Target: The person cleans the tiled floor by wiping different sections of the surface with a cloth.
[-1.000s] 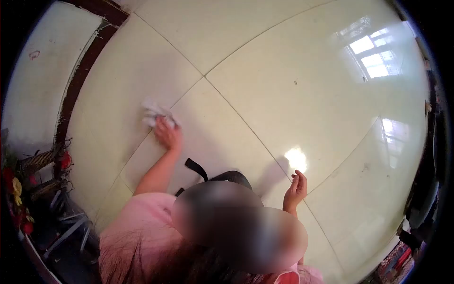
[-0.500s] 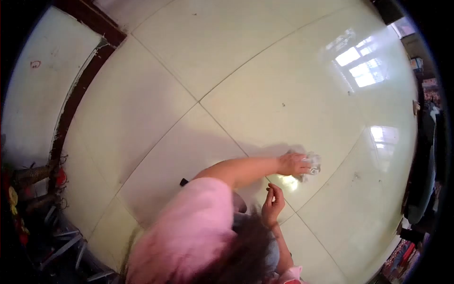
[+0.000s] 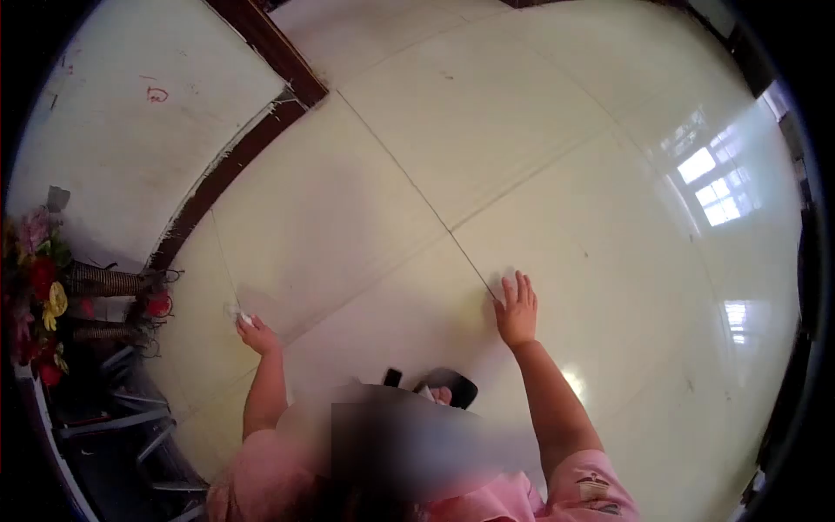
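My left hand (image 3: 258, 335) reaches out to the left, low over the pale tiled floor (image 3: 365, 270). Its fingers are closed on a crumpled white cloth (image 3: 240, 314), only part of which shows past the fingertips. On the other side, my right hand (image 3: 518, 313) lies flat with fingers spread, beside a tile joint. Nothing is in it. Between the two arms a dark shoe (image 3: 457, 387) with bare toes showing is on the floor.
A white wall (image 3: 148, 113) with a dark brown skirting (image 3: 235, 152) borders the upper left. At the left stand artificial flowers (image 3: 43, 278), a wicker-like vase (image 3: 109, 280) and metal legs (image 3: 117, 424). Window reflections (image 3: 713, 187) shine on the floor at right.
My left hand has swept from the right across to the far left with the cloth. My right hand has moved forward and opened flat on the floor. The view has shifted.
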The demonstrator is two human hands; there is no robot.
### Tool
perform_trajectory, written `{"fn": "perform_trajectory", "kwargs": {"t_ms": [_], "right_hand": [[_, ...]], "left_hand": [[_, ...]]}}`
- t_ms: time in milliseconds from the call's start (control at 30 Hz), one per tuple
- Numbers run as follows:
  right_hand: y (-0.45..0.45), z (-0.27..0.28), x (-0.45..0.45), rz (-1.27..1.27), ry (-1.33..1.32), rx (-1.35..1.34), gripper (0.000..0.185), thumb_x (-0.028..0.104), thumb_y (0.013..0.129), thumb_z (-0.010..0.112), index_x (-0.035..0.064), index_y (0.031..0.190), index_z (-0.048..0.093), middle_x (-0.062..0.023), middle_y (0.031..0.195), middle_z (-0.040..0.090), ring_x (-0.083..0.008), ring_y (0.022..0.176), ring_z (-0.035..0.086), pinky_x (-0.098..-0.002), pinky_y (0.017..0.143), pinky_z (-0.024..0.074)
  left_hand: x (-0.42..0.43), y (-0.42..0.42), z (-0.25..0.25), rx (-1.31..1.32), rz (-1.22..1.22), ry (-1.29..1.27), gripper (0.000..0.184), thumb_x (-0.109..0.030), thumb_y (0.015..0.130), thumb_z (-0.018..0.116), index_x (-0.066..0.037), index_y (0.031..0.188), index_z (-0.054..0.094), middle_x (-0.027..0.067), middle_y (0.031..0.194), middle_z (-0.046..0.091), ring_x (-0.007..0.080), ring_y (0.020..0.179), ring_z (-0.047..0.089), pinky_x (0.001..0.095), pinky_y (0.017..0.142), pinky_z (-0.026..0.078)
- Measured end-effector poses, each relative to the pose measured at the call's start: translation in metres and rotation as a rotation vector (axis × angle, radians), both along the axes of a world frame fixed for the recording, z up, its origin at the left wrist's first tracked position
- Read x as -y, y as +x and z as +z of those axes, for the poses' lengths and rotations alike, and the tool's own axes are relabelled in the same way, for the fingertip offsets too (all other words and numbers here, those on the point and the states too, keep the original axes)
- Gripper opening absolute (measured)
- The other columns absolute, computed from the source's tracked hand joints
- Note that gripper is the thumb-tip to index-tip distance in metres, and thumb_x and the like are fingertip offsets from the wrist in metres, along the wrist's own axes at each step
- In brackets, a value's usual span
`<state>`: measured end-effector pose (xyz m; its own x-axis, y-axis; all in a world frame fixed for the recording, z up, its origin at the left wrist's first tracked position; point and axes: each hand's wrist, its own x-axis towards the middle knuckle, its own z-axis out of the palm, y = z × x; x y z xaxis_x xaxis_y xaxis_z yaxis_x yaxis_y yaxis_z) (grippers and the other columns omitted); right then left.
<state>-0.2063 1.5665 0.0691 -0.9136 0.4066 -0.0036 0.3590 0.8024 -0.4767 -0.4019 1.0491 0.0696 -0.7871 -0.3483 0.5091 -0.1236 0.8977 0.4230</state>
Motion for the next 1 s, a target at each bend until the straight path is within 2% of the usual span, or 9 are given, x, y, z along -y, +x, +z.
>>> {"fn": "perform_trajectory", "kwargs": {"t_ms": [167,233,367,500,600,700,800,867,1000], "right_hand": [[-0.074,-0.011,-0.017,-0.034,0.069,0.119,0.054,0.024,0.082,0.053,0.0113,0.13,0.032,-0.0154,0.14,0.019,-0.0325,0.131,0.013,-0.0498,0.104,0.0152],[-0.104,-0.019,-0.026,-0.203,0.118,0.126,0.056,0.025,0.082,0.051,0.0126,0.132,0.03,-0.0145,0.142,0.017,-0.0324,0.131,0.013,-0.0531,0.103,0.0132],[-0.144,-0.041,-0.031,-0.346,0.209,0.19,0.055,0.031,0.087,0.042,0.0104,0.135,0.025,-0.0149,0.143,0.014,-0.0323,0.133,0.008,-0.0563,0.102,0.0075],[-0.148,-0.042,-0.025,-0.334,0.284,0.219,0.054,0.032,0.088,0.033,0.008,0.135,0.022,-0.016,0.143,0.013,-0.0318,0.133,0.006,-0.0564,0.102,0.005],[-0.152,-0.038,-0.025,-0.348,0.289,0.302,0.056,0.032,0.088,0.032,0.0073,0.136,0.02,-0.0161,0.143,0.013,-0.0315,0.133,0.006,-0.0571,0.102,0.0058],[-0.153,-0.033,-0.025,-0.348,0.271,0.317,0.058,0.034,0.087,0.034,0.0061,0.136,0.02,-0.0163,0.143,0.012,-0.0329,0.133,0.006,-0.0569,0.102,0.0084],[-0.152,-0.031,-0.033,-0.313,0.364,0.229,0.056,0.032,0.085,0.038,0.0044,0.132,0.027,-0.0184,0.139,0.022,-0.0359,0.129,0.017,-0.0526,0.102,0.015],[-0.147,-0.029,-0.033,-0.277,0.419,0.092,0.052,0.032,0.087,0.038,0.0043,0.13,0.033,-0.0179,0.136,0.03,-0.0348,0.125,0.028,-0.0473,0.103,0.0189],[-0.144,-0.028,-0.024,-0.263,0.384,0.232,0.052,0.032,0.087,0.038,0.0056,0.131,0.031,-0.0156,0.139,0.025,-0.0308,0.128,0.022,-0.0458,0.104,0.0167]], "left_hand": [[-0.01,-0.059,-0.068,0.104,0.178,0.566,0.046,-0.029,0.086,0.049,0.001,0.121,0.043,0.0206,0.123,0.043,0.035,0.112,0.043,0.0427,0.092,0.037],[-0.082,-0.083,-0.081,0.521,0.425,-0.255,0.053,-0.038,0.087,0.041,-0.002,0.126,0.04,0.016,0.132,0.037,0.0288,0.125,0.032,0.0458,0.1,0.027],[-0.119,-0.144,-0.089,0.6,0.368,-0.345,0.055,-0.04,0.088,0.031,-0.006,0.131,0.035,0.0087,0.139,0.03,0.0238,0.131,0.018,0.0473,0.104,0.012],[-0.171,-0.266,-0.134,0.34,-0.023,-0.481,0.047,-0.036,0.086,0.035,-0.008,0.124,0.043,0.0069,0.132,0.039,0.0185,0.126,0.027,0.0471,0.098,0.02],[-0.371,-0.255,-0.074,0.214,-0.247,-0.304,0.039,-0.017,0.072,0.053,-0.007,0.11,0.05,0.013,0.083,0.056,0.0301,0.077,0.053,0.0447,0.074,0.04],[-0.519,-0.189,-0.069,0.201,-0.724,-0.172,0.038,-0.015,0.077,0.049,-0.008,0.114,0.05,0.0152,0.09,0.057,0.0319,0.095,0.051,0.0465,0.087,0.038],[-0.64,-0.071,-0.072,0.611,-1.343,0.23,0.033,-0.018,0.085,0.04,-0.013,0.117,0.05,0.0193,0.131,0.036,0.0327,0.122,0.034,0.05,0.102,0.023],[-0.67,-0.011,-0.058,0.575,-1.877,-0.259,0.034,-0.021,0.087,0.036,-0.014,0.117,0.051,0.0149,0.135,0.034,0.0307,0.124,0.032,0.0482,0.103,0.022],[-0.628,-0.012,-0.028,0.826,-1.697,0.549,0.028,-0.022,0.084,0.043,-0.015,0.107,0.057,0.0125,0.123,0.046,0.0313,0.116,0.04,0.0469,0.098,0.029]]}}
